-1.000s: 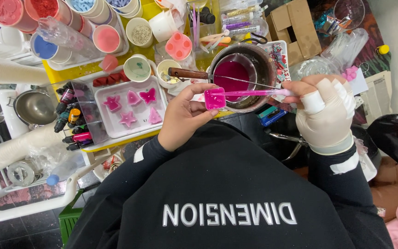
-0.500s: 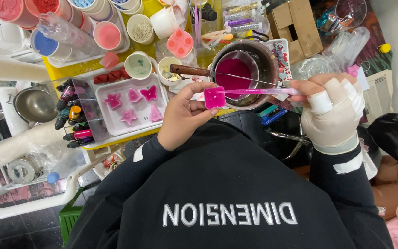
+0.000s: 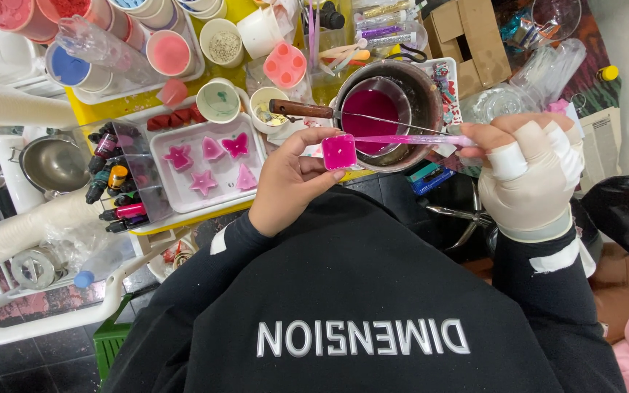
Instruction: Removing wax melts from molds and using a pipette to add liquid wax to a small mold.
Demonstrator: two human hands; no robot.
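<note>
Pink square mould [image 3: 339, 151] pinched in left hand [image 3: 294, 178].
Gloved right hand [image 3: 529, 175] gripping pink dropper [image 3: 409, 139], tip at mould, above pot [image 3: 394, 109].

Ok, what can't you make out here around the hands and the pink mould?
Head view only:
- right hand: a white wrap hides most of it, and its grip on the pink pipette.
- left hand: the small square mould hides its fingertips.
- pot: depth of pink liquid unreadable.

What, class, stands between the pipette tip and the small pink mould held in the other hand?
Nothing visible. The right hand holds the pipette level, its tip right at the square pink mould pinched in the left hand, above the pot rim.
</note>
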